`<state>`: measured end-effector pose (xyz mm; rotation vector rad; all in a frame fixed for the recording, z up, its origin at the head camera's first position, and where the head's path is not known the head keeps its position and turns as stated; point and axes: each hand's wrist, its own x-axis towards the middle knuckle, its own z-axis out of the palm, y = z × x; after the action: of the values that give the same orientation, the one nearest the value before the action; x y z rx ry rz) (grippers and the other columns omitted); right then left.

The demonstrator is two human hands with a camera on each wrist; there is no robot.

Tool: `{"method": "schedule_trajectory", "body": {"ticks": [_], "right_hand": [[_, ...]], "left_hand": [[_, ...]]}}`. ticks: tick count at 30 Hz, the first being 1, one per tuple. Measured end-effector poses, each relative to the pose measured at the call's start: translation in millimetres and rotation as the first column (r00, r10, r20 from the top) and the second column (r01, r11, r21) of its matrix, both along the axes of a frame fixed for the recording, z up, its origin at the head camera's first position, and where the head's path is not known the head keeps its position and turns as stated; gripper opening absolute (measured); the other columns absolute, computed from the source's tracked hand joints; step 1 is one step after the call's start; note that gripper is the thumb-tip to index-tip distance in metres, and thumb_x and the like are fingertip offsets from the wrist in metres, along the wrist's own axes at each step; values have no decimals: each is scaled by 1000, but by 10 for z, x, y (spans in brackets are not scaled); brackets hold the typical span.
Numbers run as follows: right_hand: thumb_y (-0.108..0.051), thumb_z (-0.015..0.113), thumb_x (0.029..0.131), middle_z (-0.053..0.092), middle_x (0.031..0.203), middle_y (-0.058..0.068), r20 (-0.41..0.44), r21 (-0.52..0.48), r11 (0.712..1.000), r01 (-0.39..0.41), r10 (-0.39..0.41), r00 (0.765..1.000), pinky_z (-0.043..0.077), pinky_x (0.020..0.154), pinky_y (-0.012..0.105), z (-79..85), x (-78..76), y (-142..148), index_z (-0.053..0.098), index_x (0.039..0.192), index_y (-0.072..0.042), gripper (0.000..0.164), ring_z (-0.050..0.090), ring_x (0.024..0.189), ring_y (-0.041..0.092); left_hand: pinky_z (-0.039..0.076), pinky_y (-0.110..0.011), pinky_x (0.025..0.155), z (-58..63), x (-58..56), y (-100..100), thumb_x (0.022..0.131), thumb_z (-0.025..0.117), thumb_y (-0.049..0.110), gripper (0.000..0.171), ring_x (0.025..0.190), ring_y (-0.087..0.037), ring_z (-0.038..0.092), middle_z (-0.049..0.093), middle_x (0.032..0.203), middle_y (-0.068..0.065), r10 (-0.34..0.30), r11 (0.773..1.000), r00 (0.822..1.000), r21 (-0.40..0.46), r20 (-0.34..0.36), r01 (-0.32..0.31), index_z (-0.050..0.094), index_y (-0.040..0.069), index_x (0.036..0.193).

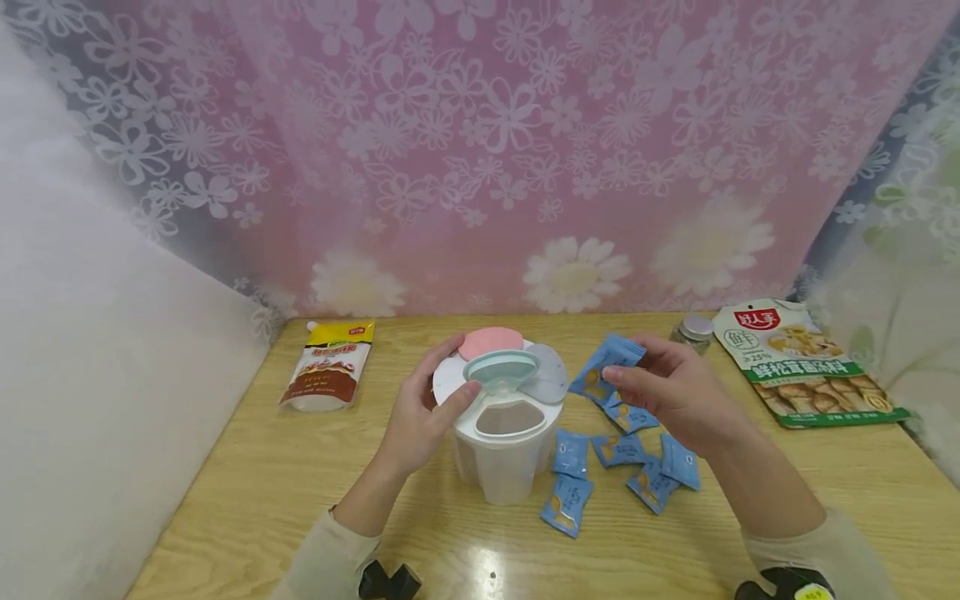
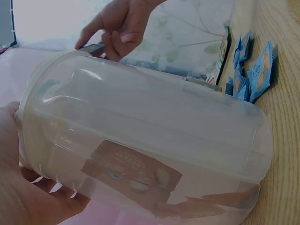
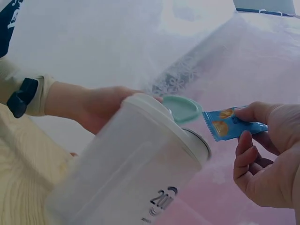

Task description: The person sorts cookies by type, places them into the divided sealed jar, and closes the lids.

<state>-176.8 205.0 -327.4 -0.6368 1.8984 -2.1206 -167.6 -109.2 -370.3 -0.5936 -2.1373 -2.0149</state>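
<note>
A clear plastic canister (image 1: 510, 475) with several compartments stands on the table. Its white lid carries pink, grey and mint flaps; the mint flap (image 1: 501, 367) is raised above an opening (image 1: 510, 419). My left hand (image 1: 416, 425) grips the canister's upper rim from the left, thumb on the lid. Between thumb and fingers, my right hand (image 1: 686, 400) pinches a small blue snack packet (image 3: 229, 125), held just right of the lid. In the left wrist view, brown packets (image 2: 133, 173) show through the canister wall. Several more blue packets (image 1: 572, 454) lie on the table to its right.
A spouted pouch (image 1: 330, 367) with a yellow top sits at the back left of the wooden table (image 1: 247, 500). At the back right are a small lidded jar (image 1: 693, 331) and a large green-and-white mushroom pouch (image 1: 813, 367). Behind hangs a pink floral curtain (image 1: 465, 167).
</note>
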Motion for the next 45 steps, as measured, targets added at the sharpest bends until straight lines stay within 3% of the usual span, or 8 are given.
{"method": "schedule_trajectory", "body": {"ticks": [5, 12, 17, 25, 29, 34, 39, 45], "right_hand": [[1, 55, 99, 65, 89, -12, -13, -4, 1000, -14, 14, 1000, 47, 66, 21, 26, 113, -139, 70, 105, -18, 25, 52, 73, 4], [2, 61, 96, 59, 89, -9, -154, 13, 1000, 21, -19, 988, 33, 50, 33, 113, 226, -384, 63, 114, -12, 23, 38, 58, 17], [2, 65, 93, 62, 96, -7, -189, 16, 996, 83, -78, 979, 40, 48, 28, 133, 283, -570, 52, 113, -9, 26, 46, 53, 12], [2, 63, 95, 65, 105, -3, -345, 88, 988, 127, -89, 934, 44, 37, 28, 39, 323, -710, 52, 116, 1, 23, 55, 46, 14], [0, 62, 96, 66, 101, -2, -350, 120, 987, 107, -59, 935, 45, 38, 30, 53, 293, -732, 53, 114, -1, 21, 54, 44, 15], [-3, 62, 97, 68, 97, 3, -362, 200, 979, 33, 42, 931, 47, 42, 30, 16, 264, -722, 60, 110, -5, 13, 54, 45, 13], [5, 61, 95, 72, 112, 0, -379, 123, 992, -24, 70, 923, 46, 41, 31, -63, 210, -668, 62, 107, -1, 14, 59, 51, 15], [0, 63, 95, 73, 112, -3, -241, 132, 990, -57, 87, 966, 46, 44, 30, -101, 110, -534, 61, 108, -2, 14, 60, 54, 14]], "left_hand": [[53, -22, 94, -40, 41, 2, 93, 66, 10, 62, 119, -17, 58, 47, 150, -16, 8, 1000, 1000, 4, 4, -8, 42, 4, 150], [53, -23, 94, -31, 44, 10, 93, 66, 11, 62, 116, -14, 59, 49, 148, -16, 16, 1000, 999, 3, -28, -16, 43, 5, 150], [53, -23, 94, 6, 17, -3, 93, 67, 14, 61, 117, -16, 59, 49, 148, -15, 22, 1000, 998, -11, -53, -22, 43, 5, 149], [55, -23, 90, -2, 18, -14, 93, 66, 9, 61, 113, -15, 60, 48, 148, -16, 29, 999, 999, -13, -23, -29, 43, 5, 149], [55, -24, 89, -1, 18, -9, 93, 66, 9, 61, 113, -18, 60, 48, 148, -17, 26, 1000, 999, -6, -28, -26, 43, 5, 149], [54, -24, 92, 4, -3, -3, 94, 67, 15, 61, 118, -24, 58, 47, 149, -14, 12, 999, 999, -33, -32, -13, 43, 8, 150], [53, -22, 93, 3, -6, -7, 94, 67, 19, 61, 120, -26, 57, 47, 150, -14, 8, 1000, 999, -29, -39, -9, 43, 8, 150], [54, -23, 92, -2, -1, -4, 94, 67, 15, 62, 117, -18, 57, 46, 150, -15, 2, 1000, 999, -13, -35, -3, 43, 7, 150]]}}
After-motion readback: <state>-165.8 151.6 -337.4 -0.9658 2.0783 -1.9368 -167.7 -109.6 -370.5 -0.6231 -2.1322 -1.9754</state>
